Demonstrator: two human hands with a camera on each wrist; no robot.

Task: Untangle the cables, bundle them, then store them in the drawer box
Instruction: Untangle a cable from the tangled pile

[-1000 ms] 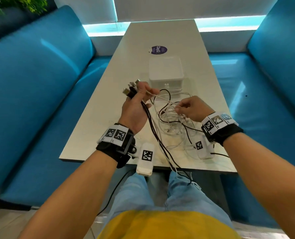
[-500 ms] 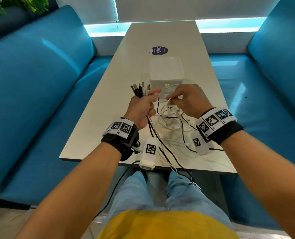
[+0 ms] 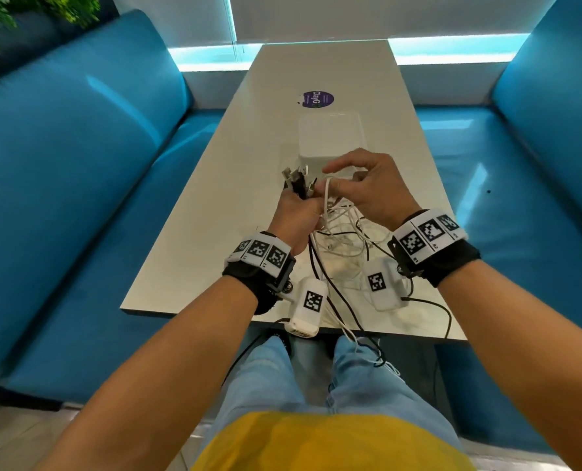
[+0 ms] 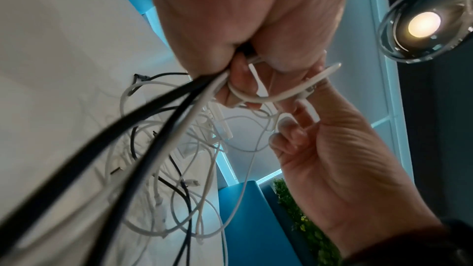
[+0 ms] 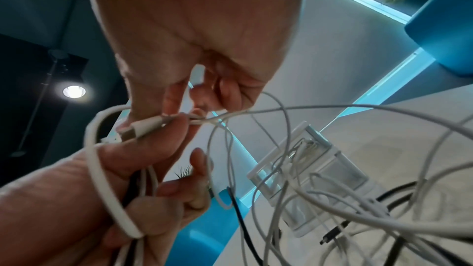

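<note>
My left hand (image 3: 300, 207) grips a bunch of black and white cable ends (image 3: 296, 180), with the plugs sticking up out of the fist. Those cables (image 4: 153, 118) trail down from the fist to a loose tangle (image 3: 345, 243) on the table. My right hand (image 3: 332, 186) is pressed against the left and pinches a white plug (image 5: 143, 128) between thumb and forefinger. A white cable loop (image 5: 102, 179) lies over the left hand (image 5: 84, 199). The white drawer box (image 3: 330, 137) stands just beyond both hands; the front of the drawer box (image 5: 307, 171) looks shut.
The pale table (image 3: 215, 205) runs away from me between two blue sofas (image 3: 62, 198). A purple sticker (image 3: 318, 98) lies beyond the box. Some cables (image 3: 367, 345) hang over the near table edge onto my lap.
My right hand has lifted from the tangle and come left to meet the left hand, bringing a white cable end. The left hand has moved a little right and forward.
</note>
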